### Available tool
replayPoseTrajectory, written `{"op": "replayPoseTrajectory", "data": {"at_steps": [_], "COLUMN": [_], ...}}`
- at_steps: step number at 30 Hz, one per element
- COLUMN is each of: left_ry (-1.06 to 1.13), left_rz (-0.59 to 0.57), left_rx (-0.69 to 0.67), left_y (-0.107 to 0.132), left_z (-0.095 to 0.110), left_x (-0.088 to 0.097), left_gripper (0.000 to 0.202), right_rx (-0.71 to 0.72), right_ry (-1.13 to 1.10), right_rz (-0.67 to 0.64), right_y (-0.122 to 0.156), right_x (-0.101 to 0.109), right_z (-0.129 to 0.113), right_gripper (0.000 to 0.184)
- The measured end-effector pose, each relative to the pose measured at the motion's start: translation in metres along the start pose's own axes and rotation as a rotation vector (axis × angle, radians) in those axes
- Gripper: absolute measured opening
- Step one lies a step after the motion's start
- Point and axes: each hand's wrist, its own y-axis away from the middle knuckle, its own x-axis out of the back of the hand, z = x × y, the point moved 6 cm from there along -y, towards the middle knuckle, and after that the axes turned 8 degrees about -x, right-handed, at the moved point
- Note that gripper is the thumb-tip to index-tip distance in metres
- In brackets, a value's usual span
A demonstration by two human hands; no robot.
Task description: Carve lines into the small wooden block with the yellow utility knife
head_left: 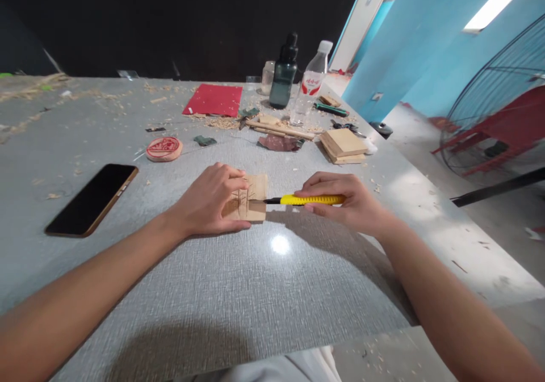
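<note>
A small flat wood block (254, 196) with carved lines lies on the grey table (238, 302) in front of me. My left hand (210, 200) rests on it and pins it down, fingers curled over its left half. My right hand (347, 200) grips a yellow utility knife (310, 200) held level. The knife's dark tip touches the block's right edge.
A black phone (91, 198) lies at the left. A round carved stamp (164, 148), a red sheet (213, 99), a dark bottle (284, 74), a water bottle (310, 81), wood sticks and stacked wood plates (343, 145) sit further back. The table's right edge runs diagonally; a fan stands beyond it.
</note>
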Motion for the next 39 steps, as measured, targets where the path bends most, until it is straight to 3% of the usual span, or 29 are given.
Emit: {"op": "replayPoseTrajectory", "data": {"at_steps": [7, 12, 16, 21, 26, 39], "left_ry": [0.028, 0.025, 0.018, 0.024, 0.026, 0.055], "left_rz": [-0.010, -0.062, -0.127, -0.145, -0.139, -0.089], "left_rx": [0.020, 0.069, 0.059, 0.026, 0.020, 0.005], "left_y": [-0.001, 0.002, 0.001, 0.000, -0.001, 0.000], "left_z": [-0.003, -0.005, -0.002, 0.001, 0.001, 0.002], "left_x": [-0.001, -0.004, -0.005, -0.005, -0.005, -0.001], "left_gripper": [0.076, 0.068, 0.054, 0.047, 0.041, 0.040], "right_rx": [-0.102, -0.229, -0.415, -0.631, -0.638, -0.568], "right_ry": [-0.064, -0.348, -0.763, -1.085, -1.094, -1.053], "right_rz": [0.014, 0.363, 0.460, 0.350, 0.275, 0.395], "right_y": [0.005, 0.011, 0.009, 0.006, 0.008, 0.010], "right_x": [0.028, 0.052, 0.032, -0.008, -0.017, -0.009], "right_z": [0.002, 0.021, 0.037, 0.044, 0.044, 0.039], "right_gripper": [0.020, 0.019, 0.031, 0.051, 0.048, 0.043]}}
